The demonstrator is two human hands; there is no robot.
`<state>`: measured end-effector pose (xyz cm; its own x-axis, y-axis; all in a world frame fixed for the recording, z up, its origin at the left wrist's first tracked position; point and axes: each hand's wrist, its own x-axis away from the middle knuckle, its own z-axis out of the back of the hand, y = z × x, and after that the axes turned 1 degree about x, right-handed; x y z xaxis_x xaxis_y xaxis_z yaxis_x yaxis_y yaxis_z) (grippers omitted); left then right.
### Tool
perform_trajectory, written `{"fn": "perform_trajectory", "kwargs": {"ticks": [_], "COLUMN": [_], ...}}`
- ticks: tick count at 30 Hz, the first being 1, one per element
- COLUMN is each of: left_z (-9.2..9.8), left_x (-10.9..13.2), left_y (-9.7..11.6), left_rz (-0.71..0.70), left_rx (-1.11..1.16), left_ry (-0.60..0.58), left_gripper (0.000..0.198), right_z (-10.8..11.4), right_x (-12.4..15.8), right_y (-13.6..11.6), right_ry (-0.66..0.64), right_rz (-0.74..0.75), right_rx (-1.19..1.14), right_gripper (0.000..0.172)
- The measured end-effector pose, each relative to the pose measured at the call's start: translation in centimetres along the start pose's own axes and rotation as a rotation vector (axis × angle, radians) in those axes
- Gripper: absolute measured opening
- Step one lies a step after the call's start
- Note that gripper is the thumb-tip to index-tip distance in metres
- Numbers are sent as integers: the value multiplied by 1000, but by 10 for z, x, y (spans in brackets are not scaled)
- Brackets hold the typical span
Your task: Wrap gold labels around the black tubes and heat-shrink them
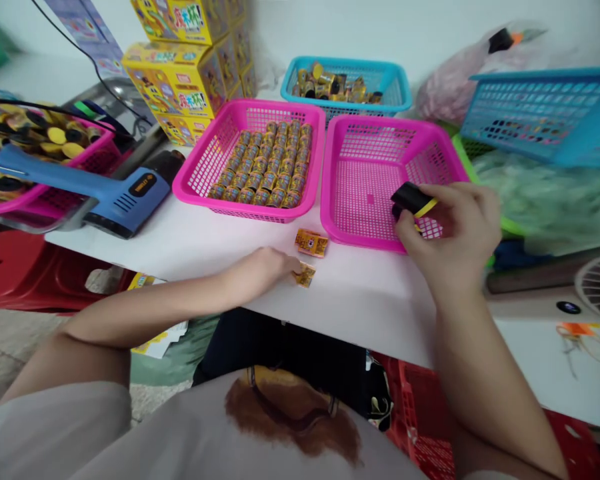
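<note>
on a white table (360,313), a pink basket (195,180) is packed with rows of gold canisters (260,163). a second pink basket (365,167) is reached over by the right hand (447,230), and a black-and-yellow tube (411,200) is pinched in its fingers (460,200) just above the mesh. the left hand (267,267) is laid on the table, fingers pressed together, their tips touching a small gold packet (305,274). a second packet (311,243) lies just beyond.

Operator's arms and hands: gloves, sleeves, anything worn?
The left hand and right hand are bare, with no gloves, and no watch or bracelet shows on the forearms. The only clothing on the arms is the short sleeve of a pale grey T-shirt, which has a brown print on its chest.
</note>
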<state>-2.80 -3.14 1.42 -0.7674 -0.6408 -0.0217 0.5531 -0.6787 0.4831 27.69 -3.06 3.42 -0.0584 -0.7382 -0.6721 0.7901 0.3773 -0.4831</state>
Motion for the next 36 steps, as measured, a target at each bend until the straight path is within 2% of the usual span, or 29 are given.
{"fn": "perform_trajectory", "kwargs": {"ticks": [5, 7, 10, 14, 19, 22, 26, 31, 34, 36], "left_z": [36, 37, 23, 5, 5, 6, 3, 1, 1, 0], "left_x": [-36, -50, -60, -55, -47, -48, -49, -46, -47, -48], "left_y": [10, 16, 15, 2, -4, -4, -6, -5, -4, -4], "left_rz": [-63, -39, 15, -30, -140, -133, -138, -155, -189, -158], "left_rx": [540, 732, 919, 850, 631, 563, 590, 694, 726, 780], "left_ry": [234, 312, 348, 366, 441, 455, 462, 480, 410, 360], "left_gripper": [14, 13, 37, 53, 53, 49, 49, 53, 45, 44], "right_z": [-10, -13, -14, -12, -12, -11, -10, -13, -16, -17], "right_x": [5, 7, 12, 17, 21, 22, 22, 20, 19, 19], "right_y": [-15, -18, -18, -17, -22, -24, -24, -28, -32, -33], "right_ry": [58, 40, -29, -133, -256, -269, -270, -366, -329, -310], "right_rz": [-55, -56, -120, -241, -233, -254, -250, -221, -179, -132], "right_rx": [-399, -481, -547, -681, -842, -837, -845, -823, -792, -762], "right_gripper": [28, 26, 30, 37, 36, 40, 38, 28, 28, 31]}}
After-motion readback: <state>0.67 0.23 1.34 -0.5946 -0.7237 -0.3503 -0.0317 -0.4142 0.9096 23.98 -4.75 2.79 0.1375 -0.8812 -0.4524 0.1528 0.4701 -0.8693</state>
